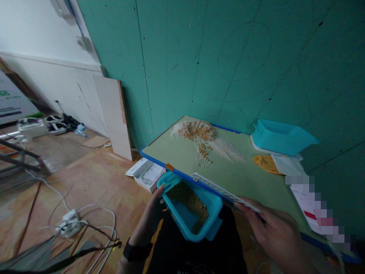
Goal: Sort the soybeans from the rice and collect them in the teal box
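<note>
My left hand (149, 219) grips a teal plastic box (212, 217) from below and holds it tilted just under the near edge of the green table (242, 175). Yellow beans (189, 201) lie inside the box. My right hand (270, 228) is closed on a flat white ruler-like strip (219, 189) that lies along the table's blue front rim above the box. Farther back on the table sits a heap of beans mixed with white grains (199, 135).
A second teal box (281, 137) rests at the table's back right beside a yellow cloth (266, 163) and papers (306, 201). A teal wall rises right behind the table. On the wooden floor lie an open white carton (146, 173), cables and a power strip (68, 222).
</note>
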The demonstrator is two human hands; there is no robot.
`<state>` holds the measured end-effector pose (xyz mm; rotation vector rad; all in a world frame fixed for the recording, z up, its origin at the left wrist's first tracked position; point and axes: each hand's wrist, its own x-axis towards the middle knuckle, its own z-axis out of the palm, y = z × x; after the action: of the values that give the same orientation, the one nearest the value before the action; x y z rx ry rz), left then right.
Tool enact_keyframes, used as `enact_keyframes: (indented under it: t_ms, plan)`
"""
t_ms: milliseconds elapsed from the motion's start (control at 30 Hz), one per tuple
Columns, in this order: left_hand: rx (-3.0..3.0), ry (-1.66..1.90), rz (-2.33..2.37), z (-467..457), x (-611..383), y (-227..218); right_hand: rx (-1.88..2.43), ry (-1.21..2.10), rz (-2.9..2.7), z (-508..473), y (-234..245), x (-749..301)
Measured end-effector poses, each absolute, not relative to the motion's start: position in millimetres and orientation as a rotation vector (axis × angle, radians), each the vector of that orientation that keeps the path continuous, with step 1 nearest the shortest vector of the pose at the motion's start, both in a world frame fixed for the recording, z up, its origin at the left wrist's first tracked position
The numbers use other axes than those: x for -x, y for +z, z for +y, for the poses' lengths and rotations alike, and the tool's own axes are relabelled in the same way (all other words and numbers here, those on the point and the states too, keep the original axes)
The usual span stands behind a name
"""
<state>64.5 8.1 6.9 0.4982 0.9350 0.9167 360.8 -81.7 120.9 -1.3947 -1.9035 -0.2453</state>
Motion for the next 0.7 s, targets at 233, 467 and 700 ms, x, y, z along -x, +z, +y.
enact_keyframes:
  t_ms: [233,467,700]
  plan:
    - [-0.489,0.930,1.026,6,-71,13,1.476,-0.411,-1.879,-49,122,-371]
    - [-0.474,0.928,1.016,6,-70,15,1.505,-0.335,-1.897,-43,117,-373]
    - [-0.482,0.911,1.015,7,-70,16,1.490,-0.283,-1.893,-52,121,-369]
